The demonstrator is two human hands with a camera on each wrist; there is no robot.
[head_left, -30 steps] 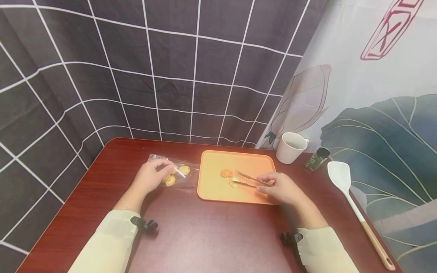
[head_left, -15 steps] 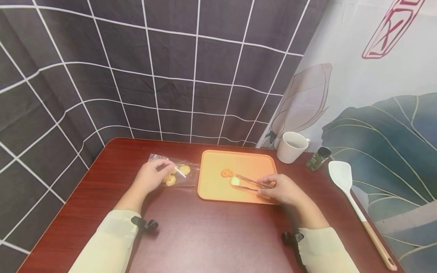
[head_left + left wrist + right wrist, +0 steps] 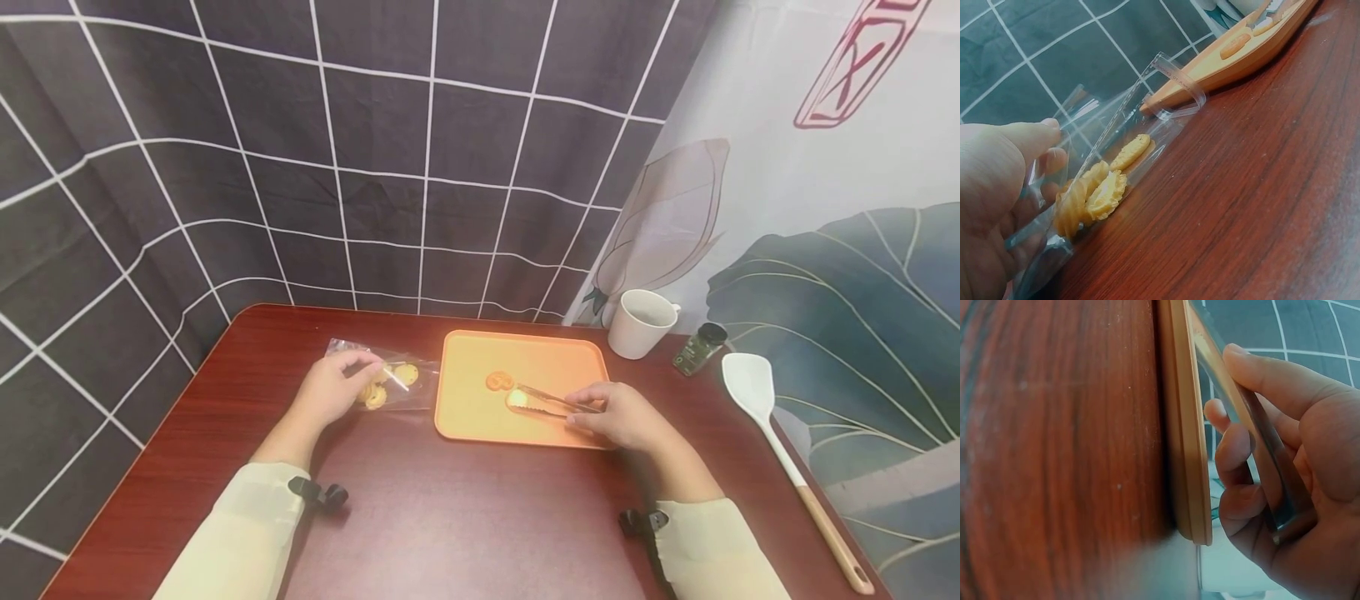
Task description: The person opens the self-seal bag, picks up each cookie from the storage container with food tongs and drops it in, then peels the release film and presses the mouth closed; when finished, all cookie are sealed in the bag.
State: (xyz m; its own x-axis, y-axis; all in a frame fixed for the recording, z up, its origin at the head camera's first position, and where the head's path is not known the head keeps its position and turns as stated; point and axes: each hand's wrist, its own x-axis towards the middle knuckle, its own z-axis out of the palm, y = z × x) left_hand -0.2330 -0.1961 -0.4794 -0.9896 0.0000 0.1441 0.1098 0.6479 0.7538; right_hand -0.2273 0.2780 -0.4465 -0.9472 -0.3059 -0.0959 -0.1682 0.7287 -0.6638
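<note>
My left hand [image 3: 337, 387] pinches a clear plastic bag [image 3: 423, 393] on the table. Inside it are several yellow cookies [image 3: 1107, 195], seen close up in the left wrist view. Right of the bag lies an orange tray [image 3: 480, 423]. My right hand [image 3: 622, 417] grips metal tongs [image 3: 1269, 462] between thumb and fingers, low over the tray. In the head view, the two toothed tips lie on either side of a pale cookie [image 3: 517, 398]. A browner, round cookie [image 3: 498, 381] sits just behind it on the tray.
Behind the tray's right corner stands a white mug [image 3: 642, 325], with a small green jar [image 3: 700, 350] beside it. A white spatula [image 3: 750, 387] with a wooden handle lies along the table's right edge. A dark checked curtain [image 3: 382, 192] hangs behind the table.
The tongs' tips have shifted slightly toward me, and the pale cookie now shows between them rather than under the nearer tip. My left hand and the bag have stayed put.
</note>
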